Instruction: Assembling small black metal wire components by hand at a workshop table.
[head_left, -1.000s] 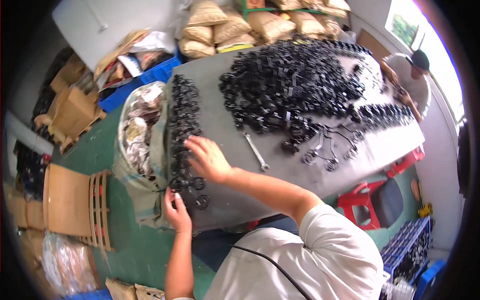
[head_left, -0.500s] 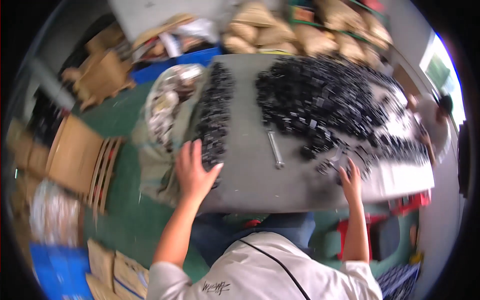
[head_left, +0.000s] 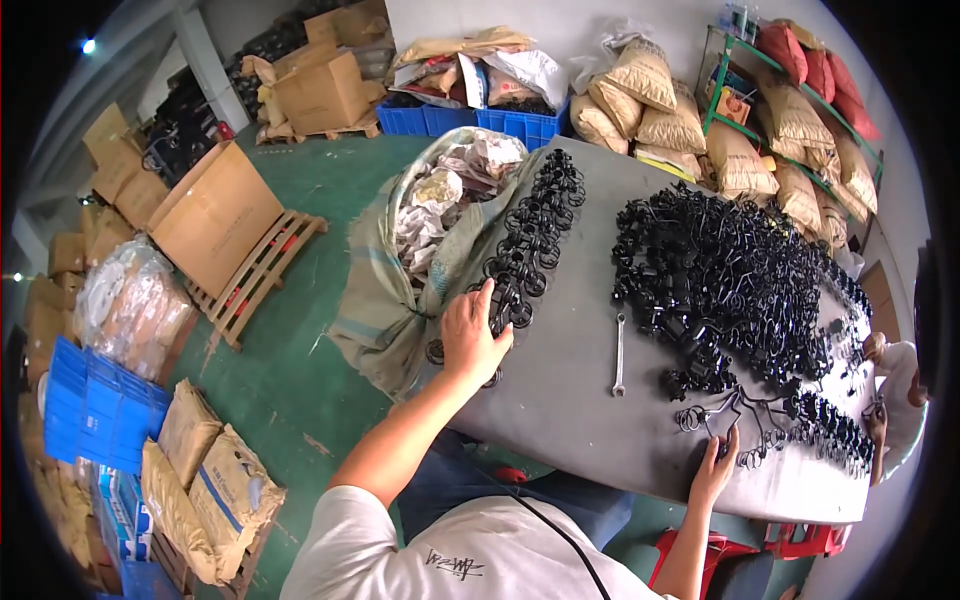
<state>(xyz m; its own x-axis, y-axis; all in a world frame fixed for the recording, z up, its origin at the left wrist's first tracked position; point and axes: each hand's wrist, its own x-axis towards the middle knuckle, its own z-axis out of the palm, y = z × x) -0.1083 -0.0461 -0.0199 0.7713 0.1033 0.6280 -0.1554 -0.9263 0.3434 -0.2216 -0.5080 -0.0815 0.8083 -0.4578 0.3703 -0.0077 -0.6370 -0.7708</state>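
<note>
My left hand [head_left: 470, 345] rests at the near end of a long row of black ring-shaped plastic parts [head_left: 535, 240] along the table's left side. Its thumb stands apart from the fingers, with black rings showing in the gap. At the near right, my right hand [head_left: 712, 476] is closed, thumb and finger on a small black plastic part [head_left: 721, 450], whose exact shape is partly hidden. Just beyond it lie thin, branched black pieces [head_left: 735, 402]. A large heap of black plastic parts [head_left: 720, 270] covers the right side of the grey table [head_left: 570, 400].
A wrench [head_left: 619, 355] lies mid-table. Left of the table stands a big woven sack [head_left: 375, 320] of crumpled scrap. Another person [head_left: 905, 400] works at the right edge. Blue crates [head_left: 520, 124] and stuffed sacks [head_left: 640, 75] line the back; a wooden pallet [head_left: 265, 275] stands left.
The view has swung left, shifting the table rightward in the picture. My left hand's fingers have drawn closer together at the row, and my right thumb and finger have closed on a black part.
</note>
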